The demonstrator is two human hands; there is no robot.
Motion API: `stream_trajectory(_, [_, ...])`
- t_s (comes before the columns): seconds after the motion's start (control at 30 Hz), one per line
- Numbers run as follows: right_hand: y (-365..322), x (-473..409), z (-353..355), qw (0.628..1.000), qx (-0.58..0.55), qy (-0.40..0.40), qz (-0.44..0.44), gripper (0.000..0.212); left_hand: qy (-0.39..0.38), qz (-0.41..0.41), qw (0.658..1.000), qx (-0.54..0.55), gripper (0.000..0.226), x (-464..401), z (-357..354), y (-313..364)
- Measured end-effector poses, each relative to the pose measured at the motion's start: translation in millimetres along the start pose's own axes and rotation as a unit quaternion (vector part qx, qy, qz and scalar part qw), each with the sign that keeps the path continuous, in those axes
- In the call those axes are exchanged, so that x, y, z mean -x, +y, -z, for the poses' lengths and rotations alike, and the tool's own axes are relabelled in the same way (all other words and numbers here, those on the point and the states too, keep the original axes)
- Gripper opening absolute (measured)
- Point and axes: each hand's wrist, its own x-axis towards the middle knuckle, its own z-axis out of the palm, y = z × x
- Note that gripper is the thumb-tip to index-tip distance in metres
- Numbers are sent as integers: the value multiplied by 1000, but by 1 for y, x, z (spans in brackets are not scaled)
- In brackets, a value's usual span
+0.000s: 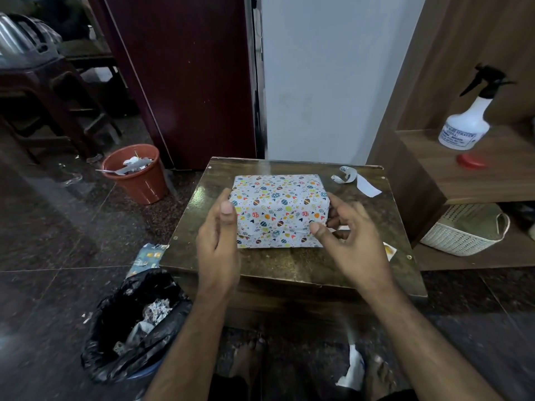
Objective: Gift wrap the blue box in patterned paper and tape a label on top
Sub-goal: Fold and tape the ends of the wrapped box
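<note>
The box [279,209] stands in the middle of the small wooden table [289,264], fully covered in white paper printed with coloured eggs and hearts. My left hand [220,241] lies flat against the box's left side, thumb on the top edge. My right hand [350,235] is at the box's right end, thumb touching the front right corner and fingers loosely curled beside the end flap. A white label strip [367,186] and a curled paper offcut [344,175] lie on the table behind the box to the right.
A black-lined bin [136,322] with paper scraps stands at the table's front left, an orange bucket [136,172] farther back. On the right, a shelf holds a spray bottle [469,120], a red lid [470,162] and a white basket [463,230]. Paper scraps lie on the floor.
</note>
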Motion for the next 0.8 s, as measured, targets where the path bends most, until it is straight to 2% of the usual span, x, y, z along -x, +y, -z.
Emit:
stream_trajectory(0.1, [-2,0,-2,1000,-13,-18,-4,63,1,9,999,34,105,1,0,3])
stream_trajectory(0.2, [-2,2,-5,998,-22,-50,-3,65,20,26,999,19,102,-1,3,-2])
stream_trajectory(0.3, [-1,2,-4,999,-12,-46,2,63,32,26,999,-25,95,-1,3,-7])
stream_trajectory(0.37, [-1,1,-3,999,-5,-35,4,59,42,-10,996,-75,81,1,0,-7])
stream_trajectory(0.47, [-1,0,0,1000,3,-6,7,46,50,-110,977,-176,58,4,-6,-4])
stream_trajectory(0.67, [0,-1,15,999,16,49,0,34,49,-191,943,-269,49,13,-24,-3])
stream_trajectory(0.73, [-1,0,16,999,15,32,-13,44,80,-150,941,-293,54,11,-27,-5])
stream_trajectory(0.8, [-4,3,14,999,26,-6,-19,55,121,-69,951,-276,59,10,-29,-4])
